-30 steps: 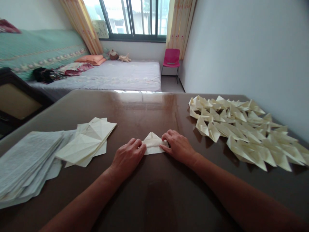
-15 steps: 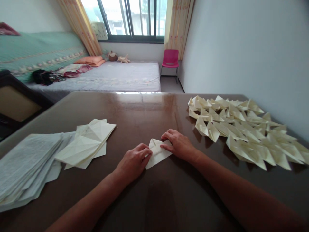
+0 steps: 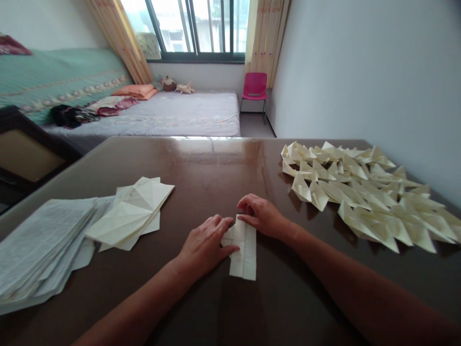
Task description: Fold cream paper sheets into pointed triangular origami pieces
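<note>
A partly folded sheet of cream paper (image 3: 247, 257) lies on the brown table, its long strip running toward me and a smaller flap at its left. My left hand (image 3: 208, 240) grips the left side, thumb on top of the paper and fingers by the flap. At the far top corner, my right hand (image 3: 262, 215) pinches the paper between thumb and curled fingers. Part of the left flap is hidden under my left fingers.
Creased cream sheets (image 3: 135, 211) lie at the left, beside a thick stack of printed paper (image 3: 43, 245). Rows of folded paper boats (image 3: 360, 187) cover the table's right side. Beyond the table (image 3: 187, 168) are a bed (image 3: 194, 113) and a pink chair (image 3: 255, 86).
The paper has been turned, and its long strip now points toward me. My left hand has moved slightly right, with its thumb now over the paper; the right hand stays near the top.
</note>
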A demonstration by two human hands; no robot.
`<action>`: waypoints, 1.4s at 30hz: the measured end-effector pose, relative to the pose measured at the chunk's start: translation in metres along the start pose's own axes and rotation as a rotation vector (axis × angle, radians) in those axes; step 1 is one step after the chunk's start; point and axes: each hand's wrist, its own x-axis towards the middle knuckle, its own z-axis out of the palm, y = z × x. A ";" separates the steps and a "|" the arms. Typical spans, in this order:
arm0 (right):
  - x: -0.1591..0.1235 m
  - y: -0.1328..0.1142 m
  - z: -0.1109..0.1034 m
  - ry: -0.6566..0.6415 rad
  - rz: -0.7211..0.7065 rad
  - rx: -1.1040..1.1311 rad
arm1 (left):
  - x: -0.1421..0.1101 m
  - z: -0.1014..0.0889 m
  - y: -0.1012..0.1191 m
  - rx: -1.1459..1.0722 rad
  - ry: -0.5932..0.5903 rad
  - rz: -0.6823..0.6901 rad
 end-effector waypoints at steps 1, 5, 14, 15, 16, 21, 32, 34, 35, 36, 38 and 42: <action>0.001 0.002 0.000 0.022 0.025 0.002 | 0.000 -0.001 0.002 0.009 -0.015 -0.031; 0.001 0.003 -0.002 0.055 0.059 -0.021 | 0.004 -0.004 0.004 -0.050 -0.072 -0.147; -0.001 -0.003 0.000 -0.029 0.123 0.021 | 0.011 -0.002 -0.010 -0.401 0.011 -0.201; -0.002 -0.003 0.001 -0.044 0.137 0.031 | 0.012 -0.002 -0.012 -0.486 0.039 -0.219; -0.002 -0.004 0.001 -0.052 0.152 0.036 | 0.012 -0.001 -0.014 -0.577 0.062 -0.247; 0.000 -0.003 -0.001 -0.044 0.199 0.026 | 0.015 0.004 -0.025 -0.810 0.101 -0.310; -0.010 -0.025 -0.015 0.102 -0.221 -0.604 | 0.002 -0.009 -0.025 0.265 0.560 0.218; -0.009 -0.024 -0.013 -0.004 -0.265 -0.670 | 0.003 -0.006 -0.025 0.287 0.403 0.275; -0.008 -0.022 -0.013 -0.057 -0.272 -0.673 | 0.005 -0.005 -0.026 0.272 0.329 0.287; -0.007 -0.019 -0.013 -0.106 -0.273 -0.659 | 0.006 -0.004 -0.027 0.250 0.265 0.290; -0.004 -0.013 -0.017 -0.177 -0.259 -0.585 | 0.009 -0.003 -0.029 0.197 0.185 0.280; -0.002 0.004 -0.028 -0.238 -0.189 -0.300 | 0.010 -0.004 -0.034 0.068 0.145 0.184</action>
